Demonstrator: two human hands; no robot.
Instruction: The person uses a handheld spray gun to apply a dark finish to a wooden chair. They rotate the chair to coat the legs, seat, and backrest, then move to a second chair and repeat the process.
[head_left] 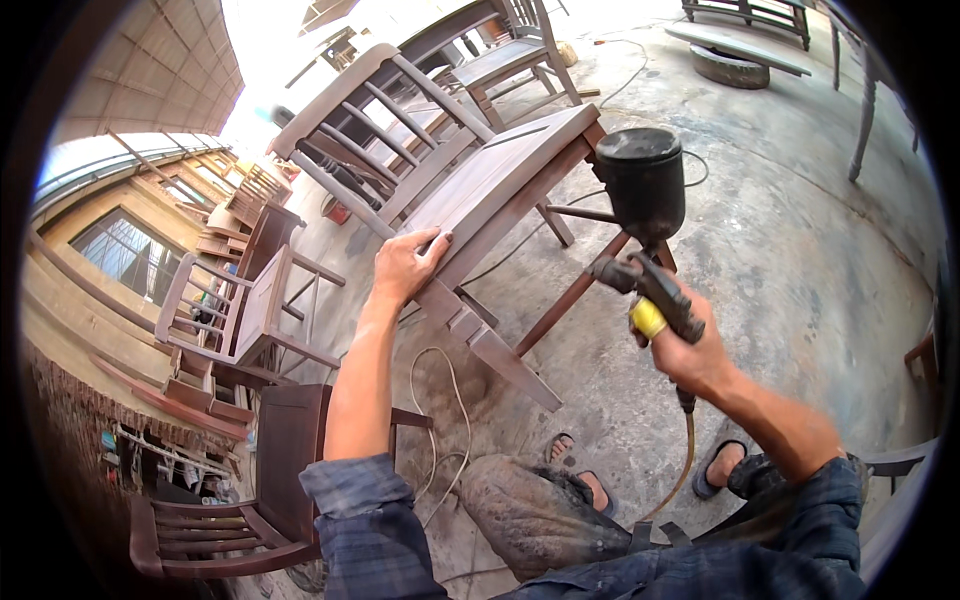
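A wooden chair (490, 190) with a slatted back stands tilted in front of me, its coat greyish brown and partly reddish. My left hand (407, 262) is closed on the near edge of its seat, thumb on top. In my right hand (690, 335) is a spray gun (660, 292) with a dark paint cup (641, 185) on top and a yellow part at its rear. The gun points left toward the chair's legs, apart from the wood. From its handle a hose (686, 455) runs down past my feet. Whether the trigger is pressed I cannot tell.
A dark brown chair (285, 480) lies close by my left arm. Further left stands another slatted chair (265, 305). Behind are a chair (510, 60) and a tyre under a board (735, 50). A thin cable (462, 400) loops over the concrete floor (780, 270).
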